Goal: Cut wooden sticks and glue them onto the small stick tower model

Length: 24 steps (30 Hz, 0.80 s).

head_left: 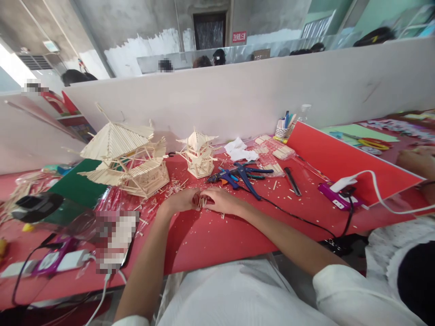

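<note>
My left hand (181,200) and my right hand (224,201) meet over the red tabletop (204,242), fingers curled toward each other. Between the fingertips a few short wooden sticks (203,202) show, gripped from both sides; the fingers partly hide them. Just beyond stands a small pagoda model (199,156) built of pale sticks. To its left is a larger stick pavilion model (125,158) with a sloped roof. Beside my right hand lie a blue glue gun (226,177) and blue-handled cutters (248,179).
A phone (118,240), a clear bottle (57,213) and purple power strips (340,197) lie around. Stick scraps are scattered about. A craft knife (292,181), tissue (239,149) and red board (346,163) are to the right. A person's hand (416,160) shows at the right edge.
</note>
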Motion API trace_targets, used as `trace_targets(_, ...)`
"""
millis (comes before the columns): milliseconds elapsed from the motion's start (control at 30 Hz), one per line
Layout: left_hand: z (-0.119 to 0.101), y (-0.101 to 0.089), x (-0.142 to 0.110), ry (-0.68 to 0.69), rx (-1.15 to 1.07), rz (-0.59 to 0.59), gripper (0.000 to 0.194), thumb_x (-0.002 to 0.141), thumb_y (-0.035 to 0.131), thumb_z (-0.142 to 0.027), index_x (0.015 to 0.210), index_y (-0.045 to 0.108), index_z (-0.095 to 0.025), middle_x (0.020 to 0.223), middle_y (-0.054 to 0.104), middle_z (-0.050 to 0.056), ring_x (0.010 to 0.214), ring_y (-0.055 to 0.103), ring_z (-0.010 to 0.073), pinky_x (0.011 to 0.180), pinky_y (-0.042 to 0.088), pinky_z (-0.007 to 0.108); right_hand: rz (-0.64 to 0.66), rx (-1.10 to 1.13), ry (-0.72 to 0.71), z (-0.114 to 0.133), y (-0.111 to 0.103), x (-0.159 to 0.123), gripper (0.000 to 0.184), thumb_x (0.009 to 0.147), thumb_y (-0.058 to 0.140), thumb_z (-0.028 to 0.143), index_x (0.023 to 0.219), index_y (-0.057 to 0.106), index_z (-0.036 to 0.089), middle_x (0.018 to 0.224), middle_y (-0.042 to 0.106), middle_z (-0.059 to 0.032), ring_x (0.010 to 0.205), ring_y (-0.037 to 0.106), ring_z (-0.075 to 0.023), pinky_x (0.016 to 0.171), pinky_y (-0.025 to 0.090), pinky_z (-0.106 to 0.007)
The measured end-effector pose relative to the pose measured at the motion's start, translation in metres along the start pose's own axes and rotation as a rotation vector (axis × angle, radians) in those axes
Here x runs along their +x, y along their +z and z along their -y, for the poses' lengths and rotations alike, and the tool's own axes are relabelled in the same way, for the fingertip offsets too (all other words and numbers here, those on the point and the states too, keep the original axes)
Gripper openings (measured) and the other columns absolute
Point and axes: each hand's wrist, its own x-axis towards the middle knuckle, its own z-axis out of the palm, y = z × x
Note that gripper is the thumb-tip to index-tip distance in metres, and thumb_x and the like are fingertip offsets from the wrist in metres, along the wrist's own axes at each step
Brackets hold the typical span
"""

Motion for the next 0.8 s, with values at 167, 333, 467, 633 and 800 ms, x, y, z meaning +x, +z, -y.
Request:
trace_targets(167, 0.004, 0.003, 0.002, 0.000, 0.033, -0.008, 0.024, 0.071, 0.075, -0.023, 0.090, 0.062, -0.018, 0.084, 0.069, 0.002, 0.080, 0.065, 0.0208, 0.069, 0.045, 0.028, 0.011, 0.006, 0.008, 0.002, -0.001, 0.001, 0.029, 0.081, 0.077, 0.014, 0.109, 0.068, 0.015, 0.108, 0.073, -0.0118, 0.101, 0.067, -0.0247, 0.088, 0.050, -0.034)
trace_targets(333, 0.009, 0.006, 0.004, 0.043, 0.028, -0.027, 0.027, 0.072, 0.076, -0.023, 0.095, 0.063, -0.017, 0.087, 0.070, 0.003, 0.080, 0.066, 0.0206, 0.069, 0.045, 0.028, 0.010, 0.033, 0.012, 0.004, -0.005, -0.001, 0.033, 0.080, 0.078, 0.014, 0.112, 0.067, 0.016, 0.111, 0.072, -0.0115, 0.104, 0.067, -0.0238, 0.089, 0.049, -0.034)
trace_targets(467, 0.007, 0.008, 0.005, 0.044, -0.003, -0.025, 0.024, 0.075, 0.072, -0.023, 0.096, 0.063, -0.017, 0.086, 0.070, 0.004, 0.078, 0.065, 0.0200, 0.068, 0.046, 0.027, 0.020, 0.037, 0.031, 0.005, -0.008, -0.001, 0.032, 0.082, 0.075, 0.011, 0.113, 0.067, 0.015, 0.109, 0.072, -0.0115, 0.100, 0.067, -0.0233, 0.087, 0.049, -0.033)
trace_targets(633, 0.002, 0.009, 0.001, 0.048, 0.014, -0.034, 0.021, 0.080, 0.067, -0.025, 0.098, 0.060, -0.016, 0.089, 0.069, 0.006, 0.077, 0.064, 0.0200, 0.067, 0.045, 0.028, 0.012, 0.042, 0.055, 0.006, -0.006, -0.001, 0.031, 0.081, 0.077, 0.012, 0.109, 0.066, 0.015, 0.106, 0.072, -0.0105, 0.098, 0.066, -0.0232, 0.087, 0.049, -0.034)
trace_targets(800, 0.003, 0.014, -0.002, 0.030, 0.014, -0.060, 0.022, 0.082, 0.065, -0.024, 0.103, 0.060, -0.016, 0.094, 0.068, 0.007, 0.079, 0.062, 0.0200, 0.069, 0.046, 0.029, 0.001, 0.036, 0.090, 0.002, 0.001, -0.004, 0.033, 0.082, 0.076, 0.014, 0.113, 0.065, 0.016, 0.109, 0.070, -0.0108, 0.104, 0.064, -0.0248, 0.092, 0.048, -0.037)
